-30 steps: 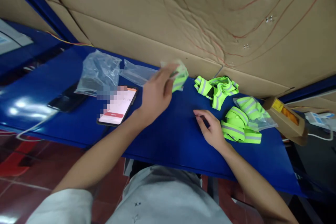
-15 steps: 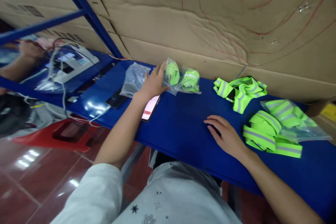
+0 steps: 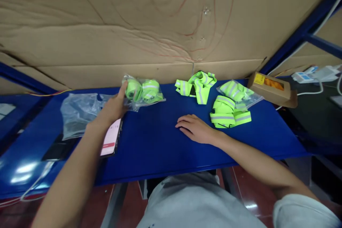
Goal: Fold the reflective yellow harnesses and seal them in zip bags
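My left hand (image 3: 115,107) is at the left edge of a clear bag holding a rolled neon-yellow reflective strap (image 3: 134,90). Its fingers close round that edge; the thumb side is partly blurred. Against this bag lies a second bagged reflective strap (image 3: 151,91). My right hand (image 3: 194,128) rests on the blue table with fingers loosely bent and nothing in them. Beyond it lies a loose reflective strap with a black part (image 3: 200,86). To its right are a folded reflective strap (image 3: 224,115) and another bagged strap (image 3: 234,91).
Under my left forearm lie a lit phone (image 3: 111,137), flat clear bags (image 3: 80,112) and a dark phone (image 3: 57,149). A small cardboard box (image 3: 271,87) stands at the table's right end. A cardboard wall (image 3: 120,42) and blue frame posts (image 3: 299,32) bound the blue table (image 3: 160,142).
My view has swung to the right, bringing the cardboard box into full sight. My left hand's spread fingers have drawn in at the bagged strap. The right hand stays on the table.
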